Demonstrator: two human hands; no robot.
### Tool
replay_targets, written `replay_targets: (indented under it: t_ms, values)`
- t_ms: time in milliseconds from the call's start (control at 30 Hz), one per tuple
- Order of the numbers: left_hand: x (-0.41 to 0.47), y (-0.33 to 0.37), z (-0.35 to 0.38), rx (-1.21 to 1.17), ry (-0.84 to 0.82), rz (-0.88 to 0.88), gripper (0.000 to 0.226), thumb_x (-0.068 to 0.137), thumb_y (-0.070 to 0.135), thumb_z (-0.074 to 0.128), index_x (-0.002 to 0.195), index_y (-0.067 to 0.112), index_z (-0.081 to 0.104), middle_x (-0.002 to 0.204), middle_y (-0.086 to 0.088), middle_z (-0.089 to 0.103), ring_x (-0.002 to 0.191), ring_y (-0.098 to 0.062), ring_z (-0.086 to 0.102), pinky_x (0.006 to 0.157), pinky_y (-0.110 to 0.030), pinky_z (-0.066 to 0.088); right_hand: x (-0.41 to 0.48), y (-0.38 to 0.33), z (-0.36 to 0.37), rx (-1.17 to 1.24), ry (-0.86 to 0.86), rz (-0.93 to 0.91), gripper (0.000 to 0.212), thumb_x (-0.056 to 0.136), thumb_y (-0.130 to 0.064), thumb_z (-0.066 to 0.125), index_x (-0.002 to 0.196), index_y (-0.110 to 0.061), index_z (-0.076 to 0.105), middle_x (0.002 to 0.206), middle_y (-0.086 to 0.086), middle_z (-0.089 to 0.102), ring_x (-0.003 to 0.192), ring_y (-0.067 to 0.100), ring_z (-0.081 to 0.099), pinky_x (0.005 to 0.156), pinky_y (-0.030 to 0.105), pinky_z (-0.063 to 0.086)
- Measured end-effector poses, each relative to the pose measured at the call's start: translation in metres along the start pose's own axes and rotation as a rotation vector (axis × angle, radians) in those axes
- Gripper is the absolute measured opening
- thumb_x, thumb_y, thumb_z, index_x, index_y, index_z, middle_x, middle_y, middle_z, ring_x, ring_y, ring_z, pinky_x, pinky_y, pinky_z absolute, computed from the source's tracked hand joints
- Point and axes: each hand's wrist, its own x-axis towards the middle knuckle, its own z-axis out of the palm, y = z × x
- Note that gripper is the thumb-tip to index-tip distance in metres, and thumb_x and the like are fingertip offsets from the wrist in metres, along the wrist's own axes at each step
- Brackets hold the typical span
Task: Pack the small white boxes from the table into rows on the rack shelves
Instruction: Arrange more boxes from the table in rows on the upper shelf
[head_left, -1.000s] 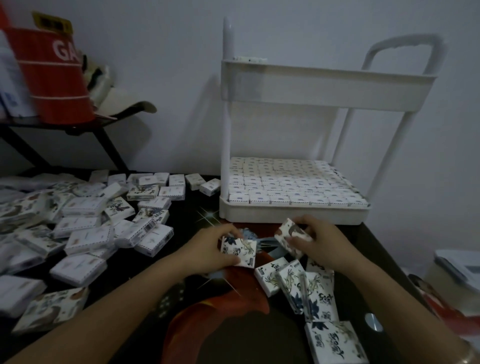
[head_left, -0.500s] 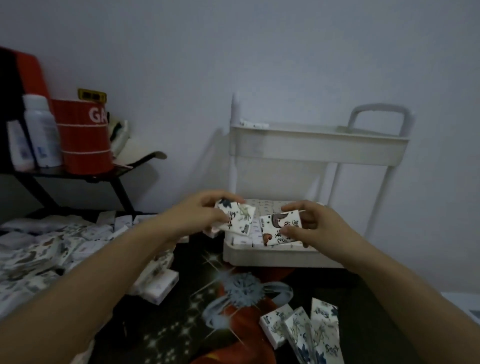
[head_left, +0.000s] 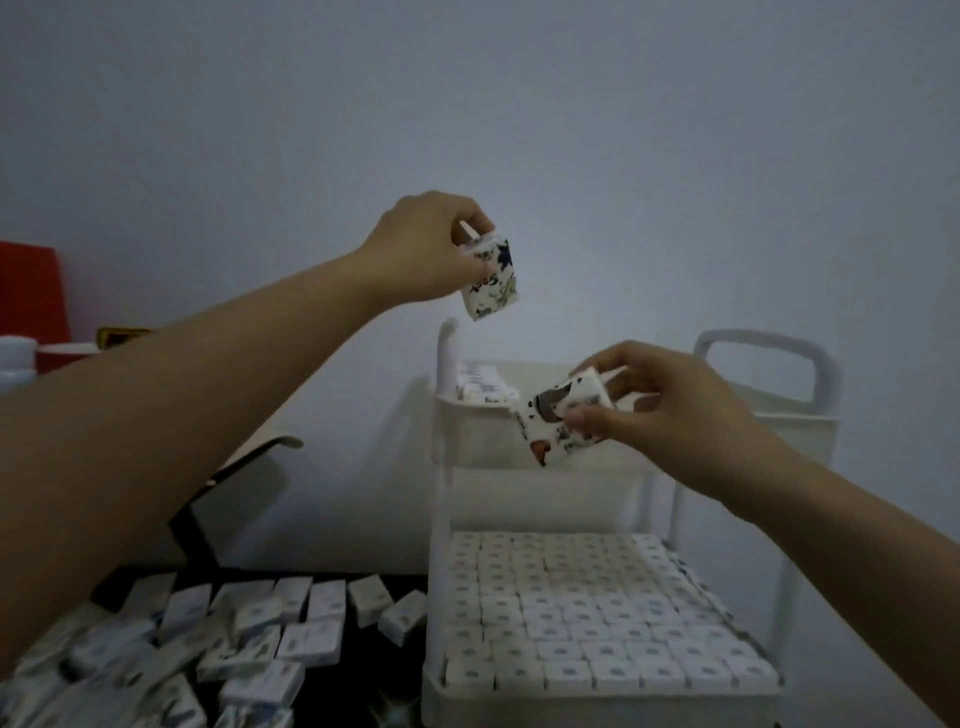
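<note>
The lower shelf (head_left: 597, 699) of the white plastic two-tier rack (head_left: 769, 340) looks done to me: it is packed edge to edge with small white boxes (head_left: 582, 613) standing in tidy rows. The upper shelf (head_left: 545, 441) has barely begun, with only a short cluster of boxes (head_left: 480, 387) in its back left corner. A large loose pile of boxes (head_left: 234, 639) lies on the dark desk (head_left: 358, 675) to the left of the rack, so I judge most of the second tier is left to fill.

My left hand (head_left: 426, 249) is raised above the rack's left post, pinching a white box with blue floral print (head_left: 491, 280) by its top end. That box hangs with its long axis close to upright, leaning a little, its printed face turned toward me.

My right hand (head_left: 665, 410) grips a white box with grey and orange print (head_left: 558, 421) between thumb and fingers, just in front of the upper shelf's front wall. Its long axis runs on a slant from upper right to lower left, the low corner pointing down at that wall, so it needs lifting and squaring before it can join the row.
</note>
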Motion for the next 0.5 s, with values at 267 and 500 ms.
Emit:
replay_targets:
  t_ms: [267,500]
  values:
    - [0.073,-0.018,0.061,0.359,-0.265,0.082,0.038,0.080,0.028,0.075,0.116,0.025,0.063,0.117,0.002,0.062,0.099,-0.016,0.056,0.081,-0.031,0.046,0.087,0.001,-0.005,0.097,0.102,-0.006,0.021,0.075,-0.020,0.082,0.089,-0.026,0.067,0.080,-0.006,0.067,0.042,-0.002,0.054,0.041,0.015,0.043]
    - [0.103,-0.029,0.101,0.763,-0.617,0.055,0.049,0.074,0.025,0.082,0.119,0.017,0.062,0.118,-0.004,0.060,0.103,-0.023,0.058,0.089,-0.039,0.052,0.144,0.030,-0.003,0.102,0.051,0.082,0.025,0.084,-0.008,0.073,0.106,-0.016,0.064,0.086,0.006,0.068,0.057,0.012,0.070,0.047,0.022,0.053]
